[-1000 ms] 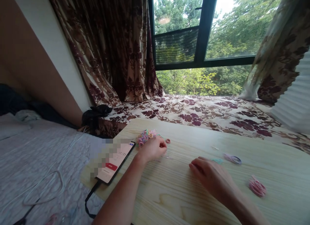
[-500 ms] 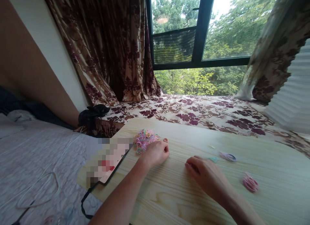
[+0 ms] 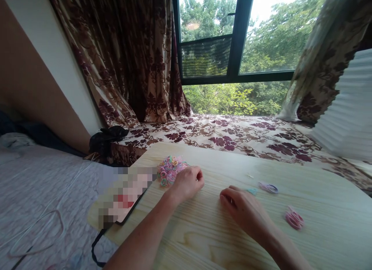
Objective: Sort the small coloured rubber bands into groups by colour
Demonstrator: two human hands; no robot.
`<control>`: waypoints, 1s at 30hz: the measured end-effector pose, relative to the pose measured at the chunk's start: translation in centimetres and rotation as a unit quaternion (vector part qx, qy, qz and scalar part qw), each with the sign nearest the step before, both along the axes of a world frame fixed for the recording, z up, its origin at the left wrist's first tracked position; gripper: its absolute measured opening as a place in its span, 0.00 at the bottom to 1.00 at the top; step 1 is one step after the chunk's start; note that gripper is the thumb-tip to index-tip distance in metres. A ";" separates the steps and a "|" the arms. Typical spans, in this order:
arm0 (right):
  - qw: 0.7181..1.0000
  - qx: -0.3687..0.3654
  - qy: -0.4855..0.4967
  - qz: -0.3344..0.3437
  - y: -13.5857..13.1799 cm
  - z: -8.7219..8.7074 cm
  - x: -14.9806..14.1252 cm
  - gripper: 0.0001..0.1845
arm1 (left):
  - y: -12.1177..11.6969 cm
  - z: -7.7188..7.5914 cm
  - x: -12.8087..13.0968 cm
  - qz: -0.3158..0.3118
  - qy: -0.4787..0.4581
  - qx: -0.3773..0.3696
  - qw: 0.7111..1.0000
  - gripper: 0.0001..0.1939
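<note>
My left hand [image 3: 187, 181] rests on the pale wooden table [image 3: 232, 239], fingers curled and pinched on a small pink rubber band at its fingertips. Just left of it lies a heap of small multicoloured rubber bands [image 3: 169, 170]. My right hand [image 3: 244, 210] lies palm down on the table, fingers curled under; whether they hold anything is hidden. Beyond its fingers sit a teal band [image 3: 252, 191] and a purple bunch of bands [image 3: 268, 187]. A pink bunch of bands [image 3: 294, 219] lies to the right.
A phone [image 3: 124, 198] with a black cable lies at the table's left edge. A grey quilted bed [image 3: 43, 192] lies to the left. A floral-covered window seat [image 3: 232, 136], patterned curtains and a window stand behind the table.
My left hand has closed on the small pink band that lay loose beside it. The view has shifted slightly, and my right hand has barely moved.
</note>
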State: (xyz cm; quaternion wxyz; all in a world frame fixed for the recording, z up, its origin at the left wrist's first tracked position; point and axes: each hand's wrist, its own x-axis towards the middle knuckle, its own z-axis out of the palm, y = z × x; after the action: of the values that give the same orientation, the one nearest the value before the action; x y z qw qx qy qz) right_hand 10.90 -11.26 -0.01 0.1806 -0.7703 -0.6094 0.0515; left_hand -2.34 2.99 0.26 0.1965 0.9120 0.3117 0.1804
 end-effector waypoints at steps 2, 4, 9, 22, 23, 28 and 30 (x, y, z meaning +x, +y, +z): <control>0.999 0.045 -0.011 -0.017 -0.1 0.2 1.8 0.17 | -0.1 0.0 0.2 -0.003 -0.018 -0.019 1.000 0.07; 0.992 0.092 -0.041 -0.081 0.0 0.6 4.2 0.16 | -0.2 0.0 0.3 -0.008 -0.036 -0.037 0.999 0.06; 0.980 -0.055 -0.103 -0.158 1.5 2.3 9.3 0.18 | -0.3 -0.2 0.6 -0.022 -0.063 -0.069 0.995 0.06; 0.968 -0.158 -0.140 -0.139 6.3 2.5 10.7 0.11 | -0.5 -0.2 0.7 -0.026 -0.073 -0.091 0.993 0.06; 0.968 -0.151 -0.138 -0.143 6.7 2.4 11.1 0.11 | -0.5 -0.2 0.7 -0.027 -0.073 -0.093 0.993 0.06; 0.976 -0.130 -0.108 -0.138 5.9 3.0 13.4 0.13 | -0.4 -0.3 0.6 -0.026 -0.078 -0.102 0.991 0.06; 0.979 -0.132 -0.089 -0.128 4.2 3.2 13.9 0.14 | -0.4 -0.3 0.6 -0.027 -0.084 -0.108 0.990 0.06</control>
State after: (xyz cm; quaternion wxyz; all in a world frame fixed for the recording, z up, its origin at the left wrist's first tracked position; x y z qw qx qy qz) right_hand 24.80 -7.04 3.20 0.0276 -0.8604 -0.5073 0.0394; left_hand -1.78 2.61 -0.07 0.3239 0.8753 0.2867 0.2162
